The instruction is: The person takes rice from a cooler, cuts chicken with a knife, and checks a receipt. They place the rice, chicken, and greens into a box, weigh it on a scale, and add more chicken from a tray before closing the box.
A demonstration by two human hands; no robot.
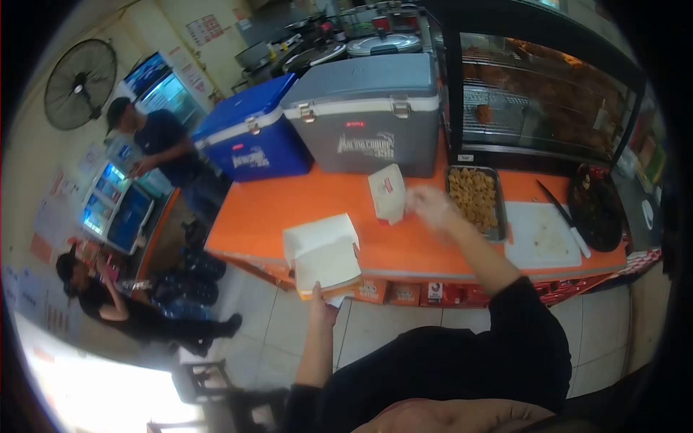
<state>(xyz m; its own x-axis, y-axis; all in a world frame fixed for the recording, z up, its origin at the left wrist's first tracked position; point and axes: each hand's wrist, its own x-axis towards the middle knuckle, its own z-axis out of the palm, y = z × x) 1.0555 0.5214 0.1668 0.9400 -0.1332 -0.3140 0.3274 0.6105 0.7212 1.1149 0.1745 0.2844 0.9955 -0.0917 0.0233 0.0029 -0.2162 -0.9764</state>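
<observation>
My left hand (324, 312) grips an open cardboard food box (320, 251) by its near edge, at the front edge of the orange counter. Its lid is folded back, and the pale inside faces up. My right hand (433, 207), in a clear plastic glove, is smeared by motion just right of a white paper carton (388, 192) with red print. Its fingertips come right up to the carton's side; how the fingers are set does not show. Beyond that hand on the right is a metal tray (501, 209) of small browned food pieces.
A white cutting board (530, 229), a knife (579, 242) and a dark round dish (596, 216) lie at the right. Grey (368, 108) and blue (253, 155) coolers line the back, beside a glass food warmer (534, 101). Two people are at the left.
</observation>
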